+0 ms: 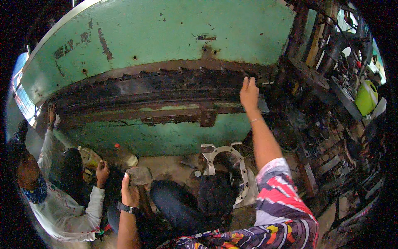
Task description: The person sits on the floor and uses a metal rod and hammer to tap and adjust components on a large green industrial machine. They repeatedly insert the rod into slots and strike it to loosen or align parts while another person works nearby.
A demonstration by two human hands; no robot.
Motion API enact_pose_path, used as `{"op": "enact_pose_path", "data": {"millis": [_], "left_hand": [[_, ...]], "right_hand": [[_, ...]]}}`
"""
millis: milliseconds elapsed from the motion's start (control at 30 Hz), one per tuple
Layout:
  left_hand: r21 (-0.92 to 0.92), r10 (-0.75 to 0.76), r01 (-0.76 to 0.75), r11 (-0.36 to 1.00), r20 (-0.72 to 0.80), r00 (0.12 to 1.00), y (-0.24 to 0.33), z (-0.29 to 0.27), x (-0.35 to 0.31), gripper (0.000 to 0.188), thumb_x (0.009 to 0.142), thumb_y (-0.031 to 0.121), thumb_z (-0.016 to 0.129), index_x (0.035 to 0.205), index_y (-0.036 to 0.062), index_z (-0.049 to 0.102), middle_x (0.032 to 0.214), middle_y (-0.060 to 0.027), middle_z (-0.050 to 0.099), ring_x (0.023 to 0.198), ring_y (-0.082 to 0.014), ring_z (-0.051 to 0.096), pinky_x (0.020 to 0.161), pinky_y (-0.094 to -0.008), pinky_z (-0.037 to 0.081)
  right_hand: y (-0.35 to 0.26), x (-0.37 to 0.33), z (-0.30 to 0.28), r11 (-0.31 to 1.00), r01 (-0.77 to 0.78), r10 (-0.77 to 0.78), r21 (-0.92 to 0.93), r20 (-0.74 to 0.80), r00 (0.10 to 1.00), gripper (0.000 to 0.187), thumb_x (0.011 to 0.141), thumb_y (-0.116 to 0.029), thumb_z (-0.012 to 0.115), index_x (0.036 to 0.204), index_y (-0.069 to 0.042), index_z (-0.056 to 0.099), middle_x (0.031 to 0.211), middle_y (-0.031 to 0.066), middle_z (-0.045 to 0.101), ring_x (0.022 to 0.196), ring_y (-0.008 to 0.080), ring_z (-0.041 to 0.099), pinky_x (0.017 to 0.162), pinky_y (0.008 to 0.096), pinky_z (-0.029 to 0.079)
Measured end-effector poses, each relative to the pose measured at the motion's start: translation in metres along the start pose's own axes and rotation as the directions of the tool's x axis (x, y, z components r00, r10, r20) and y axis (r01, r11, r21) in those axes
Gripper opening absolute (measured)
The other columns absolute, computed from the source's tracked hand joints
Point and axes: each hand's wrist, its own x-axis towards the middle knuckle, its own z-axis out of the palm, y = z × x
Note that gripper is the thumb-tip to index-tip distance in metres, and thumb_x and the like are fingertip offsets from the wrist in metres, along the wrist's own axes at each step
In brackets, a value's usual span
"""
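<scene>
My right hand (249,96) reaches up to the right end of a long dark bar (166,85) on a green machine. Its fingers are pinched together at the row of bolts (202,70) along the bar's upper edge; what is between them is too small to make out. Low down, my left hand (130,195), with a black watch at the wrist, is closed against a blocky grey-brown piece (140,176) that looks like a hammer head. The thumb points up beside it, and the palm side is partly hidden.
At the left a co-worker in a grey shirt (62,207) crouches, one hand (51,114) at the bar's left end. A ring-shaped metal housing (242,182) lies before my knees. A clear bottle (127,157) stands near the green panel. Metal parts and a green container (366,98) crowd the right.
</scene>
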Motion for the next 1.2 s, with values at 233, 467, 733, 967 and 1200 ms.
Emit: {"op": "enact_pose_path", "data": {"millis": [233, 467, 733, 967, 1200], "left_hand": [[0.027, 0.083, -0.081, 0.996, -0.060, 0.995, -0.002, 0.002, -0.008, 0.049, 0.099, 0.050, 0.052, 0.126, 0.0098, 0.057, 0.111, -0.0075, 0.067, 0.091, -0.0244, 0.064, 0.069, -0.0398, 0.051], [0.031, 0.085, -0.082, 0.996, -0.101, 0.991, -0.010, -0.009, 0.001, 0.050, 0.098, 0.050, 0.054, 0.121, 0.0061, 0.059, 0.111, -0.0082, 0.067, 0.091, -0.0255, 0.065, 0.074, -0.0404, 0.053], [0.097, 0.098, -0.098, 0.990, 0.006, 0.995, 0.003, 0.012, -0.004, 0.050, 0.101, 0.048, 0.049, 0.124, 0.0057, 0.059, 0.113, -0.0100, 0.067, 0.095, -0.0258, 0.064, 0.077, -0.0416, 0.052], [0.056, 0.081, -0.079, 0.995, -0.025, 0.996, 0.007, 0.003, -0.008, 0.050, 0.101, 0.048, 0.050, 0.126, 0.0061, 0.058, 0.114, -0.0081, 0.067, 0.098, -0.0255, 0.064, 0.076, -0.0413, 0.052], [0.109, 0.060, -0.062, 0.992, 0.015, 0.998, -0.004, -0.009, 0.004, 0.050, 0.100, 0.049, 0.051, 0.128, 0.0077, 0.058, 0.117, -0.0079, 0.065, 0.104, -0.0256, 0.062, 0.080, -0.0413, 0.053]], "right_hand": [[-0.003, 0.028, -0.064, 0.912, 0.357, -0.261, -0.203, 0.386, 0.885, 0.044, 0.099, -0.045, 0.053, 0.097, -0.003, 0.064, 0.097, 0.0247, 0.069, 0.096, 0.0451, 0.064, 0.088, 0.0556, 0.048], [0.013, -0.065, 0.005, 0.963, 0.213, -0.256, 0.165, 0.311, 0.915, 0.029, 0.100, -0.028, 0.057, 0.094, 0.001, 0.060, 0.089, 0.0191, 0.063, 0.084, 0.0340, 0.062, 0.075, 0.0440, 0.047], [-0.054, -0.109, 0.097, 0.814, 0.580, -0.492, -0.033, 0.494, 0.717, 0.028, 0.094, -0.030, 0.064, 0.103, -0.004, 0.068, 0.101, 0.0144, 0.058, 0.098, 0.0348, 0.057, 0.083, 0.0479, 0.046], [-0.043, -0.123, 0.108, 0.736, 0.648, -0.532, -0.193, 0.427, 0.731, 0.033, 0.090, -0.034, 0.069, 0.106, -0.006, 0.069, 0.105, 0.0121, 0.055, 0.103, 0.0308, 0.053, 0.084, 0.0460, 0.044], [-0.026, -0.109, 0.085, 0.832, 0.548, -0.515, -0.085, 0.249, 0.820, 0.028, 0.088, -0.032, 0.071, 0.096, -0.005, 0.070, 0.099, 0.0118, 0.060, 0.095, 0.0321, 0.057, 0.081, 0.0461, 0.045]]}}
